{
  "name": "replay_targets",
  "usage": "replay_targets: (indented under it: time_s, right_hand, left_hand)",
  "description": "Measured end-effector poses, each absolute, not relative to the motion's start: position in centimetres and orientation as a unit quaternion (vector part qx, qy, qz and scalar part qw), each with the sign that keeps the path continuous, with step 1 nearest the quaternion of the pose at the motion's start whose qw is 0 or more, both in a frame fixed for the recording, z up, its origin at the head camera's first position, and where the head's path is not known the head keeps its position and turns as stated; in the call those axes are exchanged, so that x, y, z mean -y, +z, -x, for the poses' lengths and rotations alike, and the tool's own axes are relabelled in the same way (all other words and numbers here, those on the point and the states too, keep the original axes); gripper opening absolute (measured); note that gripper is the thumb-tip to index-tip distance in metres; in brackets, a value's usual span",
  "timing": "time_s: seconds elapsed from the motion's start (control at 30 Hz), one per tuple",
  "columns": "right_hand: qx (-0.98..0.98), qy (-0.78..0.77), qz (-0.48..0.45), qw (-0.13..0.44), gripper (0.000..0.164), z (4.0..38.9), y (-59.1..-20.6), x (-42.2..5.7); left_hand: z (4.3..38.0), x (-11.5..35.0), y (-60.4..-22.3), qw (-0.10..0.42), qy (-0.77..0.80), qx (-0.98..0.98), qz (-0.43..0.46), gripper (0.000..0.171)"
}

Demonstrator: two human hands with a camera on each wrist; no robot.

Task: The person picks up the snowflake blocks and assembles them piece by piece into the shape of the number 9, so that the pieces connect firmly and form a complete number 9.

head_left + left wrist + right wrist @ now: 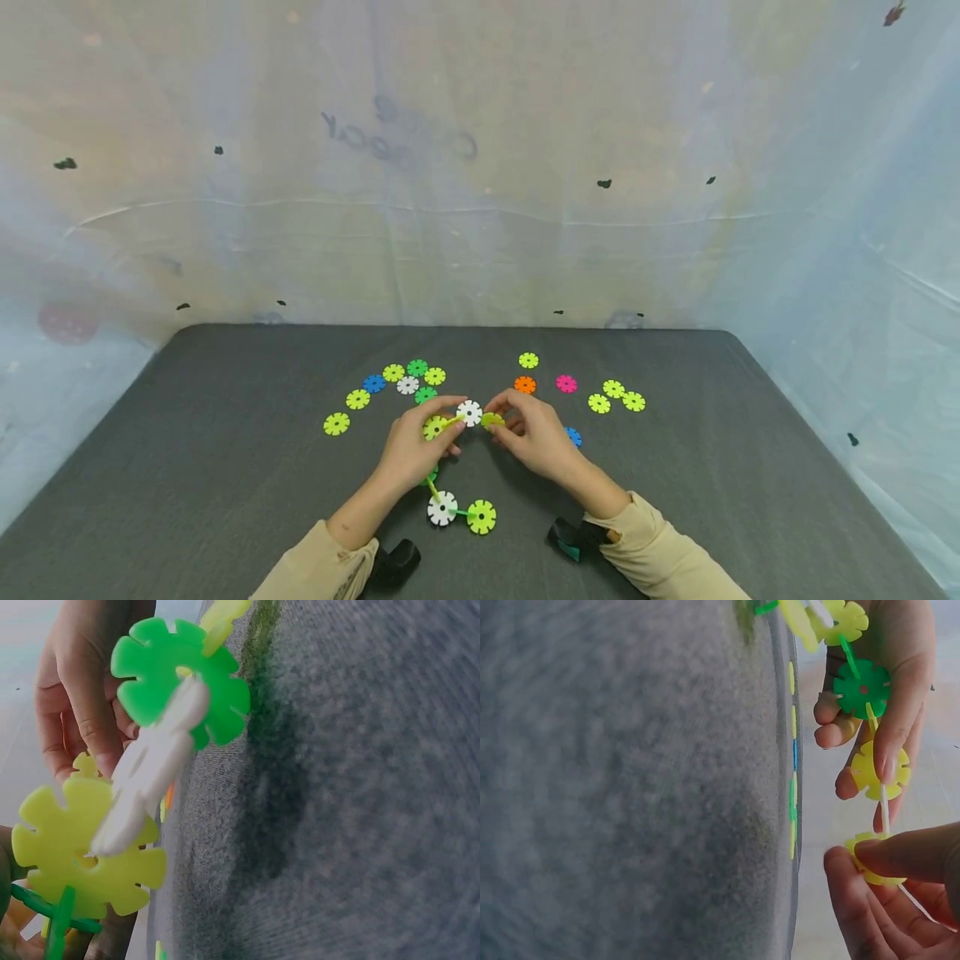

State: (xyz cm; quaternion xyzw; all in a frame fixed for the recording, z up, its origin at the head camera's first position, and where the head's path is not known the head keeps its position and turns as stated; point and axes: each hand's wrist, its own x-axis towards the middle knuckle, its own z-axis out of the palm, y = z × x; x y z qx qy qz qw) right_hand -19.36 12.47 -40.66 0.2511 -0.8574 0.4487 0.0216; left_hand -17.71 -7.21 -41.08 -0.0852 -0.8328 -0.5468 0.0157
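A chain of notched plastic discs hangs from my hands above the table. My left hand (412, 442) pinches a yellow disc (881, 769) of this chain between thumb and fingers. Beside it, a white disc (469, 413) stands between the two hands. With thumb and forefinger my right hand (542, 432) holds another yellow disc (874, 862), joined at the white disc's edge. Lower in the chain are a green disc (180, 679), a white disc (442, 508) and a yellow-green disc (482, 517) at the end. My left hand hides part of the chain in the head view.
Loose discs lie on the grey table (225, 500): a blue disc (374, 383) among several at the back left, an orange disc (525, 384) and a pink disc (566, 383) farther right. Another blue disc (573, 437) is partly behind my right hand.
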Motion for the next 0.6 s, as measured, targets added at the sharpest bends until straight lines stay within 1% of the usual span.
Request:
replay_targets:
  time_s: [0.27, 0.43, 0.6]
  right_hand:
    - [0.872, 0.426, -0.231, 0.072, 0.010, 19.36, -40.86, -12.64]
    - [0.875, 0.414, -0.235, 0.094, 0.008, 19.40, -40.93, -12.63]
    - [0.877, 0.407, -0.232, 0.104, 0.007, 19.30, -40.93, -12.62]
  left_hand:
    - [17.69, 7.24, -40.98, 0.017, -0.542, 0.836, 0.085, 0.034]
    - [17.68, 7.30, -41.08, 0.019, -0.546, 0.833, 0.087, 0.034]
    - [17.60, 7.25, -41.04, 0.023, -0.546, 0.832, 0.090, 0.033]
